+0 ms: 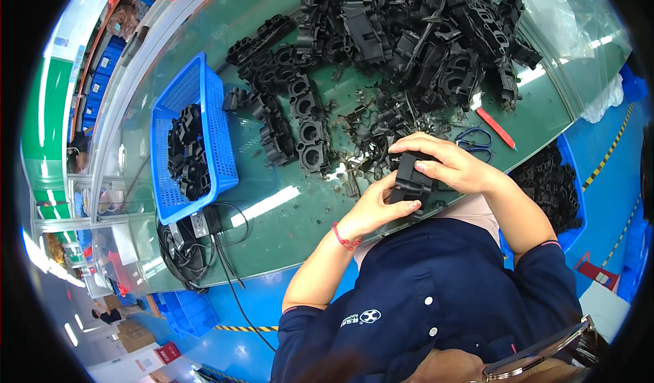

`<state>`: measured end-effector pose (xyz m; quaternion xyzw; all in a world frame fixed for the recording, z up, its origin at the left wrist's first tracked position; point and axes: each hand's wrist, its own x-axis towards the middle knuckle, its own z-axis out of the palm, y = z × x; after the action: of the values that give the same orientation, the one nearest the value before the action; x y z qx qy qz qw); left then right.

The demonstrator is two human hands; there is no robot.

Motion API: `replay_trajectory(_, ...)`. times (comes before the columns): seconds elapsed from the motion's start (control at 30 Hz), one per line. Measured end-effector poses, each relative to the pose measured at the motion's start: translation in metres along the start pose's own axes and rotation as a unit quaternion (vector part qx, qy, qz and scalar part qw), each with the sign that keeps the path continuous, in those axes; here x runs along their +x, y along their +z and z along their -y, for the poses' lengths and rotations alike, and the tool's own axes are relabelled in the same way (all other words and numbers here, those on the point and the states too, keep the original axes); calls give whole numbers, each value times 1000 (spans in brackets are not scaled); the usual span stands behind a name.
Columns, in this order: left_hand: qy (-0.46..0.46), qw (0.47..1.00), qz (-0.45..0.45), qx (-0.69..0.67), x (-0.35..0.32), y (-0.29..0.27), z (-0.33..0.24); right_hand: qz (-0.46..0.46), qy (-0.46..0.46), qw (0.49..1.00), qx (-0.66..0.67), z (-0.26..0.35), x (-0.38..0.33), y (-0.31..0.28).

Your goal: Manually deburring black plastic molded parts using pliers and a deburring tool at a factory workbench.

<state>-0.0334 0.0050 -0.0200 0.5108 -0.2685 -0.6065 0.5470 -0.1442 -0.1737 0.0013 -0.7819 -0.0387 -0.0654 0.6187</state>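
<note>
Close to the table's near edge I hold a black moulded plastic part between both hands. My left hand grips its left side, thumb along the lower end. From above and the right, my right hand closes over it, fingers across the top. Part of the piece is hidden under my fingers. Just beyond lie black plastic scraps and trimmings. Blue-handled scissors rest right of my right hand, and a red-handled tool lies a little farther off.
A large heap of black plastic parts covers the far table. On the left stands a blue basket with several black parts. Black cables hang over the near left edge. A blue crate of black pieces sits below at the right.
</note>
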Motion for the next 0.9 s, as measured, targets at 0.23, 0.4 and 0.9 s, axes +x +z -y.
replay_trajectory(0.23,184,965,-70,174,2,-1,18,-32,-19,998,59,-10,-1,10)
replay_trajectory(0.4,280,926,-118,224,5,2,17,-67,-16,989,131,-15,-2,19)
replay_trajectory(0.9,325,900,-93,275,-2,-4,24,-30,204,866,455,-36,-11,33)
